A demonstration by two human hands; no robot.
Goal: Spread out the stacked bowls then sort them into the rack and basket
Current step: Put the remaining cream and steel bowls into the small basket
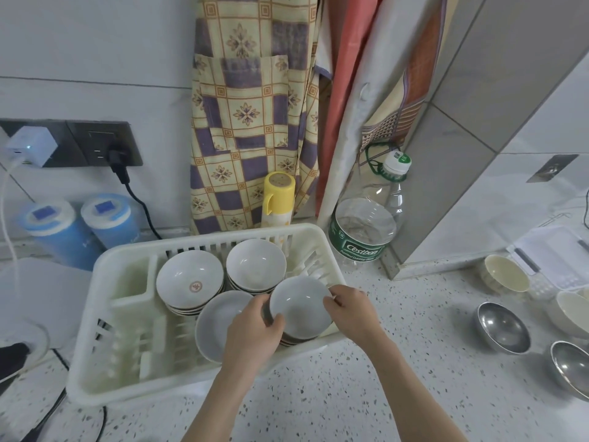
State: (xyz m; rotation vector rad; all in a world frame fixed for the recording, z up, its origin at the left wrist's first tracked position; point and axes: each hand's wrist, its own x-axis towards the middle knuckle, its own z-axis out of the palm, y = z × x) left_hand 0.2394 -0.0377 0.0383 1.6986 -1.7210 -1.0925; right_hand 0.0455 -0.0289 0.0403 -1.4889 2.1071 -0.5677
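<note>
A white plastic basket on the speckled counter holds several white bowls. One stack with a red emblem sits at the back left, another stack at the back right, and a single bowl leans at the front. My left hand and my right hand both grip the rim of the top bowl of a stack at the basket's front right corner. On the counter at the right stand two steel bowls and cream bowls.
Behind the basket are two blue canisters, a yellow lidded cup and a large clear water bottle. Aprons hang on the wall. Wall sockets with plugs and cables are at the left. A clear plastic box sits far right.
</note>
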